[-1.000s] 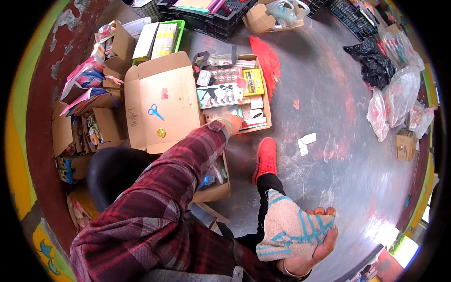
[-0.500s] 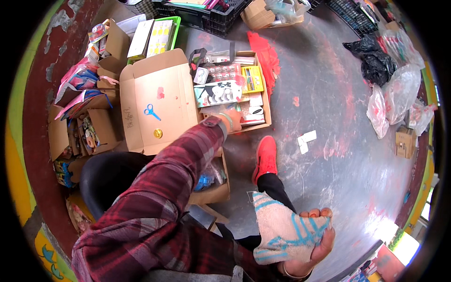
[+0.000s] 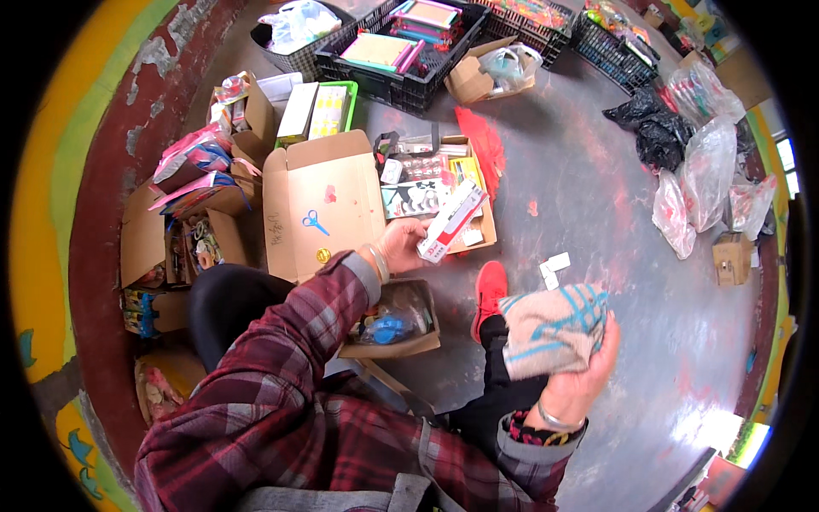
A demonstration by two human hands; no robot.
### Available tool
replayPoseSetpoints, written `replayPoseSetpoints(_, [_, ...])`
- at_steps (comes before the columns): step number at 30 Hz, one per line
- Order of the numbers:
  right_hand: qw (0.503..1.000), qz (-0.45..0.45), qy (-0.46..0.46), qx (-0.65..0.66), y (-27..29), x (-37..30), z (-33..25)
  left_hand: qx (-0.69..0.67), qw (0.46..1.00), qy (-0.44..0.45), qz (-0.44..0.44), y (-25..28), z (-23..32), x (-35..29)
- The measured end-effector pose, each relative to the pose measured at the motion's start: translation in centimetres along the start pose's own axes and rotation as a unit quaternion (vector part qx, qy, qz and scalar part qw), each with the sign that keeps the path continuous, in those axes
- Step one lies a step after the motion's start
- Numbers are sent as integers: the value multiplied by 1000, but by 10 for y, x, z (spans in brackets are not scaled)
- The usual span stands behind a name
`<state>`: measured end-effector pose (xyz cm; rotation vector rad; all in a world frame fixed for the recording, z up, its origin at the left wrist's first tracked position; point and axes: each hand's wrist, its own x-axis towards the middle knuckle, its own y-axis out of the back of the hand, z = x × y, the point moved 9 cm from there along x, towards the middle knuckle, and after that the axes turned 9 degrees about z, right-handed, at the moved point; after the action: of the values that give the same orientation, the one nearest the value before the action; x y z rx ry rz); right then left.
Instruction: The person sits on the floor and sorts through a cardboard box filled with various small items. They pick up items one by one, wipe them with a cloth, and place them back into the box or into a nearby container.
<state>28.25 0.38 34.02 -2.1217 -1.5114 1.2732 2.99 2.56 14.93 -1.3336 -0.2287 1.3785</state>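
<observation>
Pinched in my left hand [image 3: 401, 245] is a long white carton with a red stripe [image 3: 452, 222], raised at a slant over an open cardboard box [image 3: 487, 224]. Several small packages lie in that box, among them a flat pack with a black-and-white picture [image 3: 415, 198]. My right hand [image 3: 582, 380] grips a folded beige cloth with blue stripes [image 3: 550, 328], out to the right above the floor. Beside the box, its wide cardboard lid [image 3: 286, 183] bears blue scissors [image 3: 315, 222] and a round gold item [image 3: 323, 255].
A smaller carton [image 3: 414, 344] with a blue item stands near my knees. Cardboard boxes [image 3: 145, 239] crowd the left wall. Black crates [image 3: 418, 94] line the back; plastic bags [image 3: 708, 175] lie right. White cards [image 3: 553, 270] rest on the floor by my red shoe [image 3: 490, 288].
My left hand has come up out of the open box with the white carton. My right hand has raised the cloth, now more bunched. The whole view has shifted.
</observation>
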Motion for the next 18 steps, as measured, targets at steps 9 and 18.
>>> replayPoseSetpoints(9, [894, -183, 321, -254, -88, -54, 18, -64, 997, -51, 0, -106, -12, -71])
replayPoseSetpoints(18, [478, -262, 615, -570, -127, -114, 75, 40, 998, -48, 4, -106, -47, -160])
